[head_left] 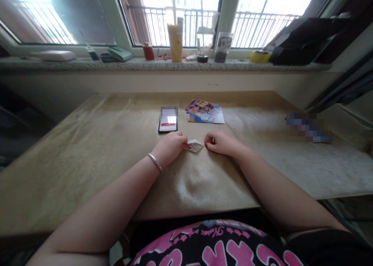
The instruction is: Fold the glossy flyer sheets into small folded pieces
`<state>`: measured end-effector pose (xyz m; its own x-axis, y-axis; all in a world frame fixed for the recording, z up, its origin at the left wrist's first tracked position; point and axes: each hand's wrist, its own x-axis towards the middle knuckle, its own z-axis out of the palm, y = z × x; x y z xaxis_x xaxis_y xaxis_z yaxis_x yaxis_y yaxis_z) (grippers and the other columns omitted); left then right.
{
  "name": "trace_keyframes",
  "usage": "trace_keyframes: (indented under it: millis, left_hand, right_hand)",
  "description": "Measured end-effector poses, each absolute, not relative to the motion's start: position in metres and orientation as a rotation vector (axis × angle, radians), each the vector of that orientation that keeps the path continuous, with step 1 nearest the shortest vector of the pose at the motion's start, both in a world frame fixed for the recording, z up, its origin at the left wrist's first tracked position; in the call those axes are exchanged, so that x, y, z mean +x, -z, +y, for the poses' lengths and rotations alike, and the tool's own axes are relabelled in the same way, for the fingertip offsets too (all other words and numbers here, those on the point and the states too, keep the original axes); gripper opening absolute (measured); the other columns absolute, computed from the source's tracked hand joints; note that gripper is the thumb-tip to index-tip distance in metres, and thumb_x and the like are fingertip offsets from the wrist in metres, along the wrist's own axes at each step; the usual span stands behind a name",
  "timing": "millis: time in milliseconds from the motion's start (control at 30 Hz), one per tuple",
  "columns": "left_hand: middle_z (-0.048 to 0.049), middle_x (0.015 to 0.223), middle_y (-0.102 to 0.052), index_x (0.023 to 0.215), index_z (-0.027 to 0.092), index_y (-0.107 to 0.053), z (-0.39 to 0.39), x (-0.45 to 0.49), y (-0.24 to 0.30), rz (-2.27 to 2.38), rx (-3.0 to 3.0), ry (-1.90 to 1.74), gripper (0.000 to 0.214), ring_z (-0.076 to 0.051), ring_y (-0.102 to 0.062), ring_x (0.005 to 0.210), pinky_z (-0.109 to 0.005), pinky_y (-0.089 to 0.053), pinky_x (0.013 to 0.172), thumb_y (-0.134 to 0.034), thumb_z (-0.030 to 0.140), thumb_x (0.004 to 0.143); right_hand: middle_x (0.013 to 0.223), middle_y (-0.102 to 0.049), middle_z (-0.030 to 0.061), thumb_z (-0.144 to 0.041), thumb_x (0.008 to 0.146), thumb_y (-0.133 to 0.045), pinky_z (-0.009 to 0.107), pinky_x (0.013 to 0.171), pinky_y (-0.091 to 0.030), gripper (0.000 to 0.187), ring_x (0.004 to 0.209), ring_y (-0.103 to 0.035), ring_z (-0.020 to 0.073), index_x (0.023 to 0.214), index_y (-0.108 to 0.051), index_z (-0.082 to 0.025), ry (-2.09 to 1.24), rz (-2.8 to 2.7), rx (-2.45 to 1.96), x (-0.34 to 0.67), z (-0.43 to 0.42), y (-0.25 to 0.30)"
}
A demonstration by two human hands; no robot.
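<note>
Near the middle of the table, my left hand (174, 146) pinches the left end of a small piece of folded paper (196, 146), pale with some red on it. The paper's right end comes to a point just short of my right hand (220, 142). That hand rests on its side on the tabletop, fingers curled in a loose pinch beside the paper's tip. Whether anything tiny lies between those fingers cannot be made out. Just beyond my left hand lies a phone (168, 126) with its screen lit.
Colourful printed booklets (206, 112) lie in a pile beyond my hands. A blurred bluish item (309, 129) is at the table's right. On the windowsill (122, 65) stand a tall yellow cup (175, 44), a clear cup (204, 44), a red container (148, 51) and a yellow tape roll (260, 56).
</note>
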<state>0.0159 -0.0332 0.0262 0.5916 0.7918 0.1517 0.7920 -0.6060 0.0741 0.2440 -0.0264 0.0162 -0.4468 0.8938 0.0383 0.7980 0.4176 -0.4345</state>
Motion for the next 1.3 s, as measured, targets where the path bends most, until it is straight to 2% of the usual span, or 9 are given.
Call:
trace_keyframes:
  millis: [167,433,700,833,933,1067,1133,1233,1300]
  left_hand:
    - [-0.0064,0.082,-0.062,0.078,0.017,-0.069,-0.034,0.017,-0.024,-1.395,-2.77,0.282,0.018,-0.019,-0.058,0.08,-0.028,-0.044,0.069,-0.052,0.015,0.084]
    - [-0.0062,0.082,-0.061,0.079,0.016,-0.065,-0.03,0.019,-0.022,-1.419,-2.778,0.337,0.019,-0.018,-0.058,0.08,-0.026,-0.043,0.07,-0.049,0.019,0.088]
    - [-0.004,0.081,-0.064,0.076,0.02,-0.066,-0.032,0.012,-0.03,-1.529,-2.66,0.194,0.02,-0.018,-0.059,0.073,-0.025,-0.037,0.057,-0.049,0.023,0.086]
    - [-0.0045,0.079,-0.064,0.074,0.02,-0.068,-0.032,0.011,-0.029,-1.508,-2.639,0.186,0.022,-0.018,-0.059,0.073,-0.026,-0.038,0.057,-0.049,0.024,0.085]
    - [-0.0053,0.08,-0.064,0.074,0.019,-0.067,-0.031,0.012,-0.026,-1.494,-2.659,0.234,0.021,-0.019,-0.06,0.076,-0.026,-0.041,0.061,-0.049,0.022,0.084]
    - [-0.0045,0.088,-0.064,0.091,0.019,-0.063,-0.028,0.013,-0.021,-1.478,-2.775,0.491,0.015,-0.018,-0.059,0.084,-0.026,-0.045,0.071,-0.05,0.02,0.085]
    - [-0.0044,0.088,-0.062,0.093,0.017,-0.059,-0.027,0.014,-0.019,-1.424,-2.886,0.644,0.013,-0.017,-0.058,0.084,-0.027,-0.047,0.074,-0.049,0.017,0.085]
    - [-0.007,0.105,-0.058,0.091,0.017,-0.058,-0.026,0.014,-0.019,-1.21,-3.062,0.843,0.009,-0.017,-0.057,0.096,-0.03,-0.047,0.086,-0.055,0.023,0.085]
    - [-0.0086,0.115,-0.053,0.092,0.017,-0.059,-0.027,0.014,-0.018,-1.135,-3.095,0.922,0.016,-0.018,-0.054,0.105,-0.033,-0.046,0.093,-0.063,0.028,0.081]
  right_hand:
    - [0.077,-0.065,0.0007,-0.02,0.074,-0.059,0.021,0.059,-0.036,0.009,0.064,-0.054,0.0108,0.079,-0.066,-0.018,-0.442,-2.457,-1.281,0.236,-0.027,-0.014]
    - [0.087,-0.068,0.0046,-0.026,0.08,-0.053,0.026,0.056,-0.031,0.012,0.072,-0.058,0.0172,0.08,-0.064,-0.021,-0.096,-2.475,-1.6,0.223,-0.036,-0.017]
    - [0.088,-0.068,0.0061,-0.025,0.081,-0.053,0.027,0.058,-0.033,0.012,0.076,-0.06,0.0187,0.081,-0.064,-0.02,-0.148,-2.501,-1.633,0.225,-0.034,-0.016]
    - [0.088,-0.065,0.0045,-0.025,0.08,-0.054,0.026,0.058,-0.034,0.009,0.075,-0.058,0.0166,0.079,-0.062,-0.02,-0.193,-2.44,-1.539,0.227,-0.035,-0.015]
    - [0.088,-0.063,0.0045,-0.025,0.082,-0.054,0.024,0.062,-0.036,0.011,0.074,-0.057,0.0145,0.08,-0.063,-0.019,-0.271,-2.396,-1.435,0.227,-0.033,-0.012]
    - [0.082,-0.062,0.0033,-0.024,0.083,-0.056,0.024,0.065,-0.039,0.011,0.069,-0.054,0.0124,0.079,-0.064,-0.017,-0.389,-2.253,-1.403,0.228,-0.028,-0.007]
    - [0.078,-0.063,0.0022,-0.024,0.081,-0.057,0.024,0.064,-0.038,0.011,0.068,-0.053,0.0123,0.078,-0.065,-0.017,-0.454,-2.178,-1.408,0.23,-0.026,-0.004]
    - [0.073,-0.063,0.0007,-0.024,0.081,-0.055,0.023,0.061,-0.038,0.013,0.066,-0.052,0.0121,0.079,-0.065,-0.016,-0.583,-2.088,-1.398,0.233,-0.022,-0.002]
    - [0.071,-0.064,0.0003,-0.026,0.082,-0.054,0.023,0.061,-0.038,0.016,0.065,-0.053,0.0121,0.08,-0.065,-0.016,-0.68,-2.034,-1.377,0.234,-0.019,0.001]
